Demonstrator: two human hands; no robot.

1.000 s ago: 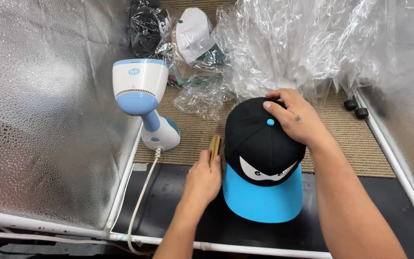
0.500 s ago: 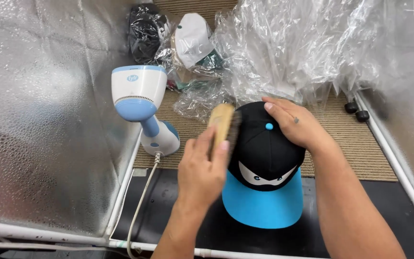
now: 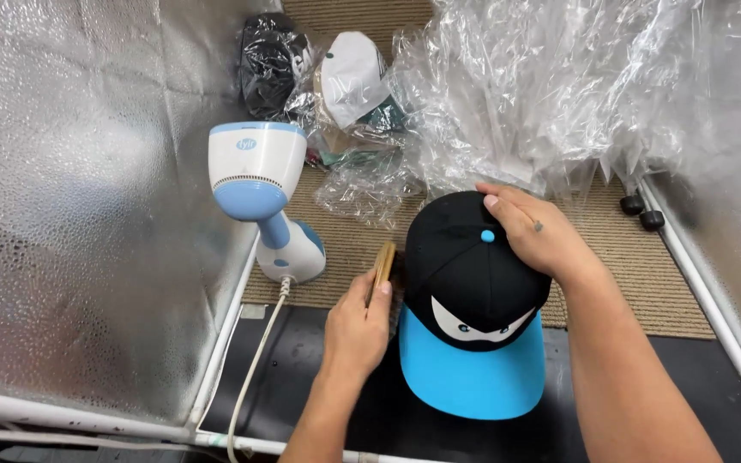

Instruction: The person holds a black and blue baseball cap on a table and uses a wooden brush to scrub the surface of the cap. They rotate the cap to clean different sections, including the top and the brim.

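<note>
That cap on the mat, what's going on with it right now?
A person is working on a black cap with a light blue brim. The right hand rests on the crown, steadying it, while the left hand holds a wooden brush against the cap's left side. A white and blue handheld steamer stands on the mat to the left, untouched, and crumpled clear plastic bags are piled behind.

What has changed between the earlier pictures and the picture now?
The left hand swept the wooden brush up over the cap's crown, then back down to its left side. The right hand stayed on top of the cap; the steamer did not move.
</note>
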